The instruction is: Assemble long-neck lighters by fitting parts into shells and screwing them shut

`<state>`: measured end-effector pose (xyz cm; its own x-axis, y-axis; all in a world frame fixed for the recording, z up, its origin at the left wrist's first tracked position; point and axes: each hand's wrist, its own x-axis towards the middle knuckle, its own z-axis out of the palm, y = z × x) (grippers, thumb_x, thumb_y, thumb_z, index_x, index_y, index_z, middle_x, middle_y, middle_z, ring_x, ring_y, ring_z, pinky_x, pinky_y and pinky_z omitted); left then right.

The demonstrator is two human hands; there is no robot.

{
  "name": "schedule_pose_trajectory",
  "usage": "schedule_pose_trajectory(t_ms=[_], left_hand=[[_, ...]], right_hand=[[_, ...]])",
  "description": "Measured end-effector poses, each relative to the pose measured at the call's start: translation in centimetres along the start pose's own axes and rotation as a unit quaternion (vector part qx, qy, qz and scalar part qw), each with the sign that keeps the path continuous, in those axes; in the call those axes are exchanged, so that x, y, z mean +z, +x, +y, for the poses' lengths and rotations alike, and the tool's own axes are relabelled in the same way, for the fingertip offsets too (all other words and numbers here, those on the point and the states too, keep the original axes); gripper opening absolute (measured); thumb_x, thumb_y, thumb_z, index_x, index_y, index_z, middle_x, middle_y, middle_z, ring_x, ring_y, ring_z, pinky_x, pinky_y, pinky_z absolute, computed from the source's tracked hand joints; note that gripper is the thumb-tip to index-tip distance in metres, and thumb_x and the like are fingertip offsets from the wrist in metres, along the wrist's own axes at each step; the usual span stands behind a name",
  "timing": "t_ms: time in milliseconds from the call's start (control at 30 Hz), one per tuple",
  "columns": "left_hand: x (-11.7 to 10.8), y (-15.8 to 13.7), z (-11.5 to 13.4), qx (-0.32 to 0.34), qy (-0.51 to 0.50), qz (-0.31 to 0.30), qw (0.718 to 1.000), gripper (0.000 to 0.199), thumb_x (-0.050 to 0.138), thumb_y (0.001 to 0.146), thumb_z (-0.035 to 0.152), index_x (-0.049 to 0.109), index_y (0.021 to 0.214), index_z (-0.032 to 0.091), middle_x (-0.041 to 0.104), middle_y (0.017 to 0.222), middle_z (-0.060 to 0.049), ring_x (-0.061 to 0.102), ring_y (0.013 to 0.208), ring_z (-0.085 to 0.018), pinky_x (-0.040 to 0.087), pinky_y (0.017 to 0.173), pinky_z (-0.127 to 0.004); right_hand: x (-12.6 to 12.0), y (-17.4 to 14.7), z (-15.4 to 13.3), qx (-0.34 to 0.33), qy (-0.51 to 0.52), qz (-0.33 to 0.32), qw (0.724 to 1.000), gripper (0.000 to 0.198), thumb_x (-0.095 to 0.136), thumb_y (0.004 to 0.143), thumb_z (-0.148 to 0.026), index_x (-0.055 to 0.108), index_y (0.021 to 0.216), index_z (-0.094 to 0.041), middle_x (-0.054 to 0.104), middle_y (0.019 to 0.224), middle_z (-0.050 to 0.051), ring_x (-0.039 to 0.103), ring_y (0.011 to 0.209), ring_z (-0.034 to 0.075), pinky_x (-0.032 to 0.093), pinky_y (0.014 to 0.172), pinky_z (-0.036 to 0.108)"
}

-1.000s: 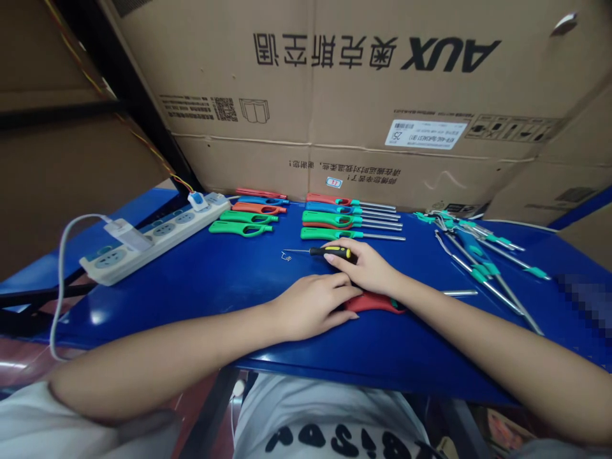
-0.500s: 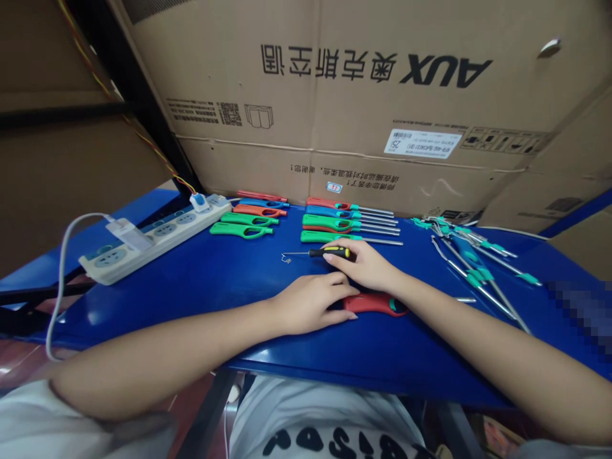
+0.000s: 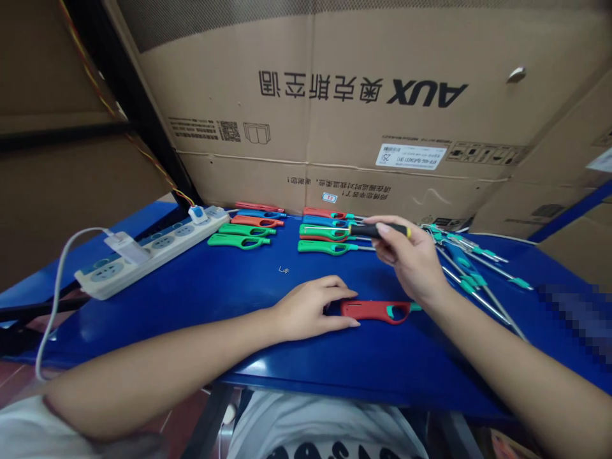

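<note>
A red gas lighter [image 3: 368,310] lies on the blue table in front of me, its trigger loop and green part toward the right. My left hand [image 3: 313,309] rests at its left end, thumb along the lower edge and fingers along the upper edge. My right hand [image 3: 414,258] is raised above the table, wrapped round the black and yellow handle of a screwdriver [image 3: 380,231]. The screwdriver's thin shaft points left, passing in front of the row of assembled lighters [image 3: 320,247]. Small bent metal pieces [image 3: 284,270] lie on the table beyond my left hand.
At the back left lie several coloured lighter handle shells [image 3: 239,241]. A white power strip [image 3: 157,252] with plugs runs along the left. Metal lighter tubes with green parts [image 3: 471,277] are piled at the right. A large cardboard panel [image 3: 306,153] stands behind.
My right hand has lifted the screwdriver up and to the right, away from the small metal pieces. The red lighter shows more fully; my left hand stays at its end. The view has tilted slightly.
</note>
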<state>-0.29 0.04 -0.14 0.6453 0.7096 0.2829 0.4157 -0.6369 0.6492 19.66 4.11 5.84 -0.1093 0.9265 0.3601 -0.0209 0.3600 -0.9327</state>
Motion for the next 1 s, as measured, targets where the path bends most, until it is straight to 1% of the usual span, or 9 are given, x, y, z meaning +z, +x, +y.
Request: schedule_pose_trajectory(t_ms=[67, 133, 200, 267, 400, 600, 700, 867, 1000], left_hand=[[0.1, 0.2, -0.2, -0.027, -0.066, 0.051, 0.996, 0.047, 0.076, 0.085, 0.042, 0.069, 0.123, 0.017, 0.068, 0.109, -0.007, 0.058, 0.069, -0.011, 0.052, 0.067, -0.025], [0.2, 0.5, -0.6, -0.057, -0.126, 0.104, 0.985, 0.045, 0.077, 0.084, 0.039, 0.07, 0.121, 0.016, 0.07, 0.107, -0.007, 0.054, 0.064, -0.009, 0.051, 0.063, -0.024], [0.1, 0.7, -0.9, -0.08, -0.171, 0.154, 0.97, 0.045, 0.078, 0.082, 0.039, 0.069, 0.12, 0.015, 0.071, 0.105, -0.008, 0.052, 0.063, -0.009, 0.05, 0.061, -0.024], [-0.2, 0.8, -1.1, -0.092, -0.196, 0.188, 0.958, 0.048, 0.08, 0.079, 0.039, 0.069, 0.119, 0.015, 0.072, 0.103, -0.008, 0.051, 0.061, -0.008, 0.049, 0.06, -0.024], [-0.8, 0.8, -1.0, -0.085, -0.183, 0.197, 0.959, 0.044, 0.081, 0.076, 0.036, 0.072, 0.115, 0.016, 0.074, 0.098, -0.007, 0.052, 0.062, -0.009, 0.049, 0.06, -0.024], [-1.2, 0.7, -0.4, -0.098, -0.157, 0.217, 0.959, 0.023, 0.077, 0.081, 0.035, 0.078, 0.093, 0.016, 0.075, 0.084, -0.005, 0.055, 0.061, -0.01, 0.047, 0.059, -0.023], [-1.1, 0.7, -0.5, -0.11, -0.162, 0.221, 0.956, 0.021, 0.076, 0.082, 0.035, 0.079, 0.092, 0.017, 0.074, 0.078, -0.003, 0.057, 0.061, -0.011, 0.045, 0.058, -0.022], [-0.9, 0.6, -0.6, -0.118, -0.164, 0.22, 0.954, 0.019, 0.075, 0.084, 0.035, 0.08, 0.09, 0.018, 0.075, 0.08, -0.004, 0.061, 0.066, -0.013, 0.045, 0.061, -0.023], [-1.0, 0.5, -0.4, -0.119, -0.163, 0.222, 0.954, 0.018, 0.078, 0.081, 0.033, 0.08, 0.09, 0.017, 0.073, 0.074, -0.002, 0.056, 0.059, -0.011, 0.043, 0.057, -0.022]], right_hand=[[-0.7, -0.4, -0.3, -0.012, 0.041, 0.046, 0.998, 0.02, 0.066, 0.085, -0.04, 0.071, 0.092, -0.022, 0.05, 0.058, -0.004, 0.032, 0.043, 0.008, 0.02, 0.042, 0.025], [-1.4, -0.5, -0.3, -0.013, 0.063, 0.078, 0.995, 0.019, 0.065, 0.083, -0.039, 0.07, 0.082, -0.021, 0.046, 0.053, -0.004, 0.03, 0.042, 0.008, 0.017, 0.042, 0.025], [-1.9, -0.4, 0.0, 0.005, 0.079, 0.09, 0.993, 0.02, 0.065, 0.082, -0.038, 0.069, 0.073, -0.02, 0.042, 0.048, -0.005, 0.029, 0.04, 0.008, 0.016, 0.041, 0.025], [-2.2, -0.1, 0.4, 0.029, 0.093, 0.086, 0.992, 0.021, 0.066, 0.08, -0.036, 0.068, 0.068, -0.019, 0.039, 0.044, -0.005, 0.029, 0.039, 0.007, 0.015, 0.041, 0.025], [-2.4, 0.2, 1.0, 0.056, 0.097, 0.08, 0.99, 0.019, 0.066, 0.077, -0.035, 0.067, 0.066, -0.019, 0.037, 0.042, -0.007, 0.028, 0.037, 0.006, 0.016, 0.04, 0.023], [-2.0, 0.0, 0.8, 0.056, 0.102, 0.079, 0.99, 0.022, 0.068, 0.075, -0.036, 0.064, 0.064, -0.017, 0.038, 0.042, -0.007, 0.029, 0.038, 0.005, 0.016, 0.04, 0.022], [-1.8, -0.1, 0.7, 0.05, 0.107, 0.079, 0.99, 0.021, 0.069, 0.073, -0.034, 0.064, 0.063, -0.017, 0.041, 0.043, -0.006, 0.031, 0.039, 0.005, 0.017, 0.04, 0.022], [-1.8, -0.2, 0.6, 0.039, 0.098, 0.075, 0.992, 0.019, 0.069, 0.072, -0.034, 0.064, 0.063, -0.017, 0.043, 0.044, -0.006, 0.033, 0.039, 0.006, 0.019, 0.04, 0.022], [-2.0, -0.1, 0.7, 0.032, 0.089, 0.063, 0.994, 0.02, 0.068, 0.075, -0.033, 0.066, 0.064, -0.016, 0.042, 0.043, -0.006, 0.033, 0.038, 0.005, 0.019, 0.04, 0.022]])
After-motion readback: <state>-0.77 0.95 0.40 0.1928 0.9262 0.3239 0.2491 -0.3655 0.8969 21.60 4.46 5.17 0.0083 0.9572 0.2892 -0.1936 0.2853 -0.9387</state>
